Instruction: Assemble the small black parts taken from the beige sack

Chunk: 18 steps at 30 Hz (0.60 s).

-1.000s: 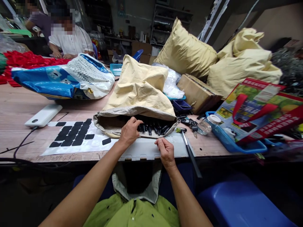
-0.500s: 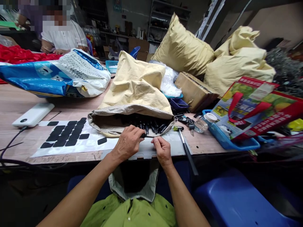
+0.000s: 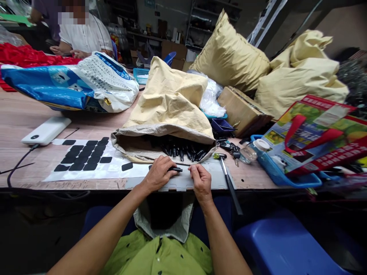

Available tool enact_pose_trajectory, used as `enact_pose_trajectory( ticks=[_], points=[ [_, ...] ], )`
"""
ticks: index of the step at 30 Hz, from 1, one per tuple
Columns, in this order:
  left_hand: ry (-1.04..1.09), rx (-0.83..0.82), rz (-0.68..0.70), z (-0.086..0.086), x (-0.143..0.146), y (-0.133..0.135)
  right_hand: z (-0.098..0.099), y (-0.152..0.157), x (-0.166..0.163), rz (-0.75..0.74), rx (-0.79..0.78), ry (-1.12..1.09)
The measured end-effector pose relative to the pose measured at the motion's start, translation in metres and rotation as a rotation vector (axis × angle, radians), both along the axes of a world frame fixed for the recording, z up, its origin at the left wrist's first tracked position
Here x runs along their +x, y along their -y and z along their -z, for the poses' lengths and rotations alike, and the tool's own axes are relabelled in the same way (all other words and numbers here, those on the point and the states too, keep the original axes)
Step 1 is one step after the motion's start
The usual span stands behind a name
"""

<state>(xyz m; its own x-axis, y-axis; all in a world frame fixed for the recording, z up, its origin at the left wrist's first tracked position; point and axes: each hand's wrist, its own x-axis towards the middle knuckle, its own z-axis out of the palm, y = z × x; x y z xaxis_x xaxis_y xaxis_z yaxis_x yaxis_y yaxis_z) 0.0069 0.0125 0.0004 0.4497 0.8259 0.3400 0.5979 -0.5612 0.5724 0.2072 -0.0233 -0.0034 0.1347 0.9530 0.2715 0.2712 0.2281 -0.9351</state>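
My left hand [image 3: 158, 174] is closed on a small black plastic part [image 3: 174, 169] just above the grey metal plate [image 3: 213, 176] at the table's front edge. My right hand [image 3: 201, 181] is next to it with fingers pinched together; what they pinch is too small to make out. Right behind both hands lies the open mouth of a tan paper sack [image 3: 168, 110] with several black parts [image 3: 186, 152] inside. A white sheet [image 3: 94, 170] with black adhesive pads [image 3: 84, 157] lies to the left of my left hand.
A hammer [image 3: 228, 179] lies right of the plate, beside keys [image 3: 229, 147] and a bottle [image 3: 250, 151]. A blue basket [image 3: 282, 173] holds a printed bag [image 3: 315, 133]. A white power bank [image 3: 46, 130], a blue-white sack [image 3: 69, 86], a cardboard box [image 3: 241, 110] and yellow sacks [image 3: 231, 59] crowd the table. A person [image 3: 84, 36] sits far left.
My left hand left the sack mouth and drew back to the plate with a black part in it. My right hand stayed on the plate, close by.
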Motion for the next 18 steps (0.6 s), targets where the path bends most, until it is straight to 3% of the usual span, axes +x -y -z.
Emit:
enact_pose_trajectory(
  ticks=[3, 7, 11, 18],
  points=[
    [0.046, 0.007, 0.001, 0.001, -0.002, -0.001, -0.005, 0.0, -0.003, -0.074, 0.012, 0.093],
    [0.071, 0.024, -0.002, 0.004, -0.003, -0.001, -0.009, 0.002, -0.01, -0.171, 0.07, 0.389],
    [0.034, 0.054, 0.003, 0.004, -0.002, 0.001, -0.009, 0.003, -0.015, -0.16, 0.129, 0.614],
    [-0.048, 0.117, 0.013, 0.004, 0.0, 0.004, -0.009, 0.002, -0.021, -0.135, 0.141, 0.766]
  ],
)
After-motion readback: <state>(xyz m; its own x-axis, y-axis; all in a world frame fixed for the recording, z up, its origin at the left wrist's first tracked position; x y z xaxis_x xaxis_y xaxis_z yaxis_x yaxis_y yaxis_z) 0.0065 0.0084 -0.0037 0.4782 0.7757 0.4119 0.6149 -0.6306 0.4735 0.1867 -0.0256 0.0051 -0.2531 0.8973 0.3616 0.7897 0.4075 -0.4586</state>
